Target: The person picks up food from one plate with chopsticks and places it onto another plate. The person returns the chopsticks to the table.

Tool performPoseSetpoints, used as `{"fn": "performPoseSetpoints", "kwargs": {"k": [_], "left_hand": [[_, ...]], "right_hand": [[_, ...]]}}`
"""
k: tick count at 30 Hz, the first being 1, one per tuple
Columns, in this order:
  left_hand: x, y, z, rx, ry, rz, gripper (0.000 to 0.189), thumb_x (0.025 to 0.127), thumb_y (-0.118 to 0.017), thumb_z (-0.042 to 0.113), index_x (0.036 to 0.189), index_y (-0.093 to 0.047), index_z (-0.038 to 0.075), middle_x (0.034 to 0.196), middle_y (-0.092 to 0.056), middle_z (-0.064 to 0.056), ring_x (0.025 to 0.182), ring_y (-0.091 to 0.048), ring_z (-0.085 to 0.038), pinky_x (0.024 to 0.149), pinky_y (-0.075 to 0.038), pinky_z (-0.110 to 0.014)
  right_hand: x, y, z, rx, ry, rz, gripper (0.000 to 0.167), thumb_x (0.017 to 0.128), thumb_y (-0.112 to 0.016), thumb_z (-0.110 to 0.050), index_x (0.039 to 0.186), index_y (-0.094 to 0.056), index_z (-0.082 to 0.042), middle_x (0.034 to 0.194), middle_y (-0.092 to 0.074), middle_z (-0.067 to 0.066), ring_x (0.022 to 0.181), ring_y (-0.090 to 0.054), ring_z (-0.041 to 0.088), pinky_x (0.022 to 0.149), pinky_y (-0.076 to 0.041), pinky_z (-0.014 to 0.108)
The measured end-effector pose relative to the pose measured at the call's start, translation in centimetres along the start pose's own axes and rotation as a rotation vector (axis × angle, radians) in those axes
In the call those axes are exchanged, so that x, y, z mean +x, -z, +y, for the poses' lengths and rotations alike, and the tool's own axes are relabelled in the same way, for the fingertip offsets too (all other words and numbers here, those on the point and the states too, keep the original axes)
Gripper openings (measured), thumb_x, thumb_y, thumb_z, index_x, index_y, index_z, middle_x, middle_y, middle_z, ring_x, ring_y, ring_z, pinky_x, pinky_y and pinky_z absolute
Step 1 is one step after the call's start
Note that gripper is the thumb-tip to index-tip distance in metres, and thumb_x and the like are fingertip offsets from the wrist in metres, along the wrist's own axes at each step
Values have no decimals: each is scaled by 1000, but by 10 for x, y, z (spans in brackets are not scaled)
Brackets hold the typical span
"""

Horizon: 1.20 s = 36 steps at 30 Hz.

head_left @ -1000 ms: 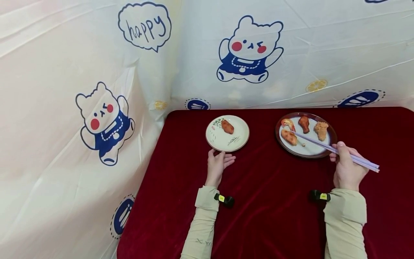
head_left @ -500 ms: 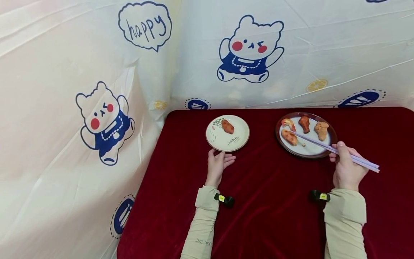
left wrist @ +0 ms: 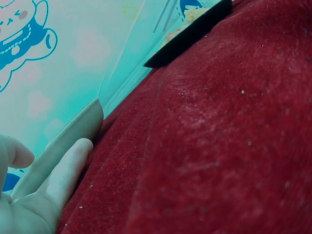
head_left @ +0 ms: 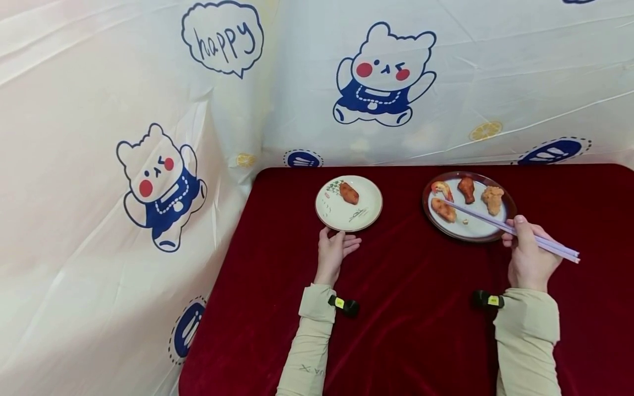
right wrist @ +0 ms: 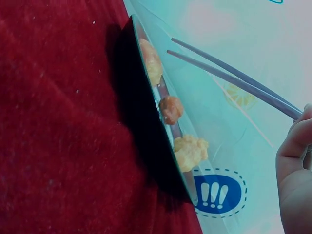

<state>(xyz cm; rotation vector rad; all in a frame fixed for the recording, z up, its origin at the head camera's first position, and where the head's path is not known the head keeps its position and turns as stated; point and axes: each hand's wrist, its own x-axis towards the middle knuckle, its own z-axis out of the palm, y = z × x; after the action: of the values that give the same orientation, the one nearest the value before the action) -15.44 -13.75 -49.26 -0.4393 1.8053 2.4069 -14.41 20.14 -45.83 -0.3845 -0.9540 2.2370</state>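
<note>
My left hand (head_left: 333, 254) touches the near rim of a small cream plate (head_left: 358, 215), its fingers mostly straight. In the left wrist view, fingers (left wrist: 73, 161) lie along that plate's underside. A brown oval piece of fried food (head_left: 349, 193) sits on the plate. My right hand (head_left: 532, 258) holds lilac chopsticks (head_left: 500, 224) over a brown-rimmed plate (head_left: 428, 215). Seen from the right wrist, the chopstick tips are slightly parted, with nothing between them, above the food. That plate bears a golden oval piece (head_left: 443, 210), a shrimp (head_left: 442, 190), a drumstick (head_left: 466, 189) and a fried chicken piece (head_left: 492, 199).
Both plates stand near the back of a table covered in dark red cloth (head_left: 406, 308). White printed fabric (head_left: 297, 82) hangs behind and at the left. A small crumb (head_left: 465, 221) lies on the brown-rimmed plate.
The right hand and chopsticks have shifted very slightly left. The left hand, both plates and the food look unmoved.
</note>
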Motion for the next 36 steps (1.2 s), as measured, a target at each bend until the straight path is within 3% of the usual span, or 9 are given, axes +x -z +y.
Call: {"fn": "performPoseSetpoints", "kwargs": {"k": [6,9,13,21,36], "left_hand": [[0,0,2,-5,-2,3,62,101,-45,10,150,-8,2,115,-61,-33,100,-69,-37,89,-59,-40],[7,3,-6,-5,-14,13,62,101,-46,12,150,-10,4,114,-61,-32,99,-69,-36,88,-59,-39],[16,6,-19,-7,-28,34,60,101,-47,14,150,-13,7,110,-64,-28,94,-72,-31,84,-61,-36],[15,5,-19,-6,-28,42,60,100,-46,12,150,-13,5,105,-66,-25,90,-73,-29,81,-62,-36],[15,4,-20,-13,-19,47,61,100,-48,13,150,-14,6,104,-67,-24,88,-73,-28,81,-62,-36]], "right_hand": [[-6,-11,0,27,-13,-60,24,74,-79,3,84,-67,21,70,-70,20,43,-59,19,39,-51,21],[-11,-17,2,20,-23,-96,22,77,-77,3,83,-67,21,71,-70,20,44,-59,19,39,-51,20],[-19,-25,8,-45,-52,-143,18,81,-73,2,83,-67,19,72,-71,16,46,-59,16,41,-50,18],[-32,-38,20,-211,-98,-210,14,85,-71,-3,79,-72,10,74,-72,10,50,-61,13,43,-50,16],[-43,-65,42,-336,-88,-314,16,86,-71,-6,79,-72,9,73,-70,6,51,-61,9,44,-49,15]]}}
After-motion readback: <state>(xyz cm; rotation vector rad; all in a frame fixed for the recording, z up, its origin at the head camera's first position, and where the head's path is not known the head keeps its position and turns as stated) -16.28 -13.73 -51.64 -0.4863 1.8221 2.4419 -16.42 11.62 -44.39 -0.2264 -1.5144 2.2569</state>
